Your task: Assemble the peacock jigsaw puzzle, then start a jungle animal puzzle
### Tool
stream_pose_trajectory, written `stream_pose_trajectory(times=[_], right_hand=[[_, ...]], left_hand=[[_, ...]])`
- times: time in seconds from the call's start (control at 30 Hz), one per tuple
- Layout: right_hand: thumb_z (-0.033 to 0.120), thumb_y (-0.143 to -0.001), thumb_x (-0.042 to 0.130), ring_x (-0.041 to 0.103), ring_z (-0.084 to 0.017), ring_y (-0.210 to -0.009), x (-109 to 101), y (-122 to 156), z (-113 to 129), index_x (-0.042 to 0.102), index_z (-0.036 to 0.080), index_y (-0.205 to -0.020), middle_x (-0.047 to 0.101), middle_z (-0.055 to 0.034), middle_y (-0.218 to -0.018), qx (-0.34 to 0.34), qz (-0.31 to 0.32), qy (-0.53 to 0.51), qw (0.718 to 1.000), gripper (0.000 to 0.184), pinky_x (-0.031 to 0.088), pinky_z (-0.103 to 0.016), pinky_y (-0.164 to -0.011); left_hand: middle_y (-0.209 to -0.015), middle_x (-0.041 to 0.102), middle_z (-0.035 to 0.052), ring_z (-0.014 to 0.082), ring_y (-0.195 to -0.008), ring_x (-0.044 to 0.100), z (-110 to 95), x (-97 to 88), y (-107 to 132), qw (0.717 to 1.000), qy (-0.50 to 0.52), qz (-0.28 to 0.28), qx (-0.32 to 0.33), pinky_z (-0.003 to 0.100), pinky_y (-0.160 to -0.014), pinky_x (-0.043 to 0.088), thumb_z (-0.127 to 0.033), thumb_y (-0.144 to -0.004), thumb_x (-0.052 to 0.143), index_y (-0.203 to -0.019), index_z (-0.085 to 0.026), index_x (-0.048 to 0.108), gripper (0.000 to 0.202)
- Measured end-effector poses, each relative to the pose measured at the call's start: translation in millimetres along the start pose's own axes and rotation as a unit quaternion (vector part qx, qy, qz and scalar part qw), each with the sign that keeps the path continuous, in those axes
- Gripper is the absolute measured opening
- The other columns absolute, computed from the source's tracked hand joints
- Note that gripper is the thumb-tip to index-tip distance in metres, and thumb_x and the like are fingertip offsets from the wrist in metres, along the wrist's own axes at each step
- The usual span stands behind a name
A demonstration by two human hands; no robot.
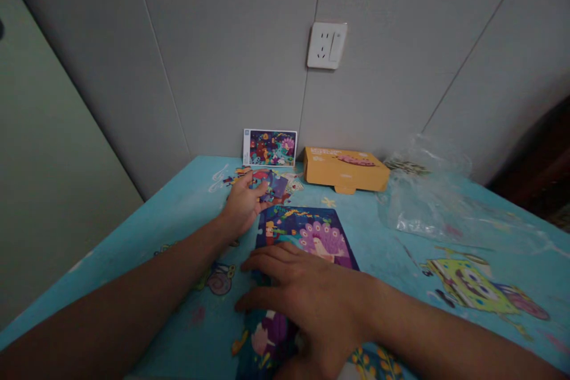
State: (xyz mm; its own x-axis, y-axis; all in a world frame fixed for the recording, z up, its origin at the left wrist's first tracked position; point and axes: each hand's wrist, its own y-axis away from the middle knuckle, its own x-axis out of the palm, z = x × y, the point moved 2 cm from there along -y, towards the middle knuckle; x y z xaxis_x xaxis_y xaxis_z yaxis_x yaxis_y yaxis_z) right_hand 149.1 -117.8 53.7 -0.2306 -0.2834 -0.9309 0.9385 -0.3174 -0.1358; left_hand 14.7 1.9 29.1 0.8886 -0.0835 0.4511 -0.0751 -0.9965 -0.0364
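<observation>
A partly joined jigsaw puzzle (289, 222) lies in front of me, dark blue with a purple peacock in its upper right. Across its middle rests my right hand (307, 297), palm down with fingers spread, hiding much of the picture. My left hand (244, 205) reaches past the puzzle's far left corner to a heap of loose puzzle pieces (278, 185). Its thumb and fingers are apart at the heap's near left side, and no piece shows clearly in them. Some fingertips are hard to make out against the pieces.
Behind the heap, a picture card (272, 148) leans on the wall. To its right stands a yellow box (345, 169) with its flap towards me. Crumpled clear plastic bags (427, 202) lie farther right on the blue cartoon-print tablecloth (378, 249). A wall socket (327, 46) sits above.
</observation>
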Motion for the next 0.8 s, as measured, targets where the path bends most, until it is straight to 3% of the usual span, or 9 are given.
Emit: stream_pose_trajectory(times=[0.2,0.27,0.33,0.4,0.47,0.53,0.67,0.8], right_hand=[[0.048,-0.066,0.074,0.049,-0.029,-0.119,2.0,-1.2,-7.5,0.060,0.016,-0.124,0.050,-0.0142,-0.134,-0.002,-0.028,0.001,1.000,0.068,0.036,-0.041,-0.102],[0.046,-0.070,0.072,0.055,-0.026,-0.109,-0.9,-2.3,-16.5,0.065,0.015,-0.115,0.057,-0.0136,-0.123,-0.008,-0.065,0.001,0.998,0.054,0.042,-0.037,-0.095],[0.043,-0.080,0.066,0.061,-0.020,-0.089,-8.6,-1.7,-30.6,0.068,0.016,-0.095,0.066,-0.0089,-0.098,0.028,-0.153,-0.003,0.988,0.031,0.046,-0.032,-0.083],[0.043,-0.085,0.061,0.058,-0.015,-0.069,-19.8,3.7,-50.5,0.063,0.018,-0.081,0.064,-0.0026,-0.074,0.174,-0.304,0.000,0.937,0.026,0.043,-0.028,-0.067],[0.045,-0.082,0.063,0.051,-0.012,-0.055,-26.5,11.4,-68.3,0.058,0.018,-0.084,0.057,0.0022,-0.063,0.298,-0.396,-0.016,0.868,0.027,0.037,-0.025,-0.054],[0.045,-0.080,0.064,0.051,-0.012,-0.053,-25.8,15.0,-81.5,0.056,0.019,-0.087,0.057,0.0036,-0.061,0.342,-0.389,-0.066,0.853,0.028,0.035,-0.024,-0.052],[0.049,-0.086,0.053,0.044,-0.010,-0.046,-13.7,15.8,-97.1,0.050,0.019,-0.059,0.050,0.0029,-0.049,0.370,-0.312,-0.129,0.866,0.040,0.028,-0.023,-0.046],[0.049,-0.087,0.050,0.045,-0.011,-0.048,-12.1,20.7,-107.4,0.051,0.019,-0.062,0.053,0.0019,-0.052,0.382,-0.347,-0.140,0.845,0.040,0.028,-0.023,-0.047]], left_hand=[[-0.090,0.062,0.0021,0.0147,-0.072,0.062,-2.1,1.7,4.3,0.999,-0.022,0.018,0.018,0.031,-0.058,0.059,-0.013,-0.064,0.076,-0.093,-0.015,0.061,0.033],[-0.085,0.062,0.0005,0.0138,-0.067,0.061,-2.2,1.3,3.7,0.999,-0.038,0.023,0.022,0.028,-0.052,0.057,-0.017,-0.059,0.080,-0.097,-0.015,0.062,0.042],[-0.080,0.062,-0.0007,0.0128,-0.060,0.059,-1.9,1.1,2.8,0.998,-0.049,0.035,0.023,0.026,-0.047,0.054,-0.020,-0.057,0.082,-0.100,-0.015,0.061,0.048],[-0.078,0.064,-0.0009,0.0125,-0.057,0.059,-1.6,1.8,2.8,0.996,-0.057,0.057,0.028,0.024,-0.045,0.052,-0.022,-0.056,0.084,-0.100,-0.016,0.061,0.050],[-0.078,0.065,-0.0003,0.0127,-0.057,0.059,-0.7,3.6,4.4,0.994,-0.069,0.087,0.021,0.024,-0.044,0.051,-0.023,-0.057,0.084,-0.100,-0.016,0.061,0.049],[-0.077,0.065,0.0004,0.0129,-0.056,0.059,0.7,5.4,6.9,0.990,-0.089,0.111,0.003,0.024,-0.044,0.051,-0.024,-0.059,0.083,-0.100,-0.016,0.062,0.047],[-0.080,0.065,0.0019,0.0141,-0.059,0.061,1.2,6.0,10.0,0.988,-0.069,0.135,-0.026,0.027,-0.049,0.054,-0.023,-0.063,0.079,-0.101,-0.015,0.063,0.043],[-0.078,0.065,0.0023,0.0169,-0.061,0.065,-1.5,3.3,6.8,0.991,-0.033,0.124,-0.035,0.032,-0.058,0.058,-0.015,-0.064,0.075,-0.106,-0.015,0.062,0.045]])
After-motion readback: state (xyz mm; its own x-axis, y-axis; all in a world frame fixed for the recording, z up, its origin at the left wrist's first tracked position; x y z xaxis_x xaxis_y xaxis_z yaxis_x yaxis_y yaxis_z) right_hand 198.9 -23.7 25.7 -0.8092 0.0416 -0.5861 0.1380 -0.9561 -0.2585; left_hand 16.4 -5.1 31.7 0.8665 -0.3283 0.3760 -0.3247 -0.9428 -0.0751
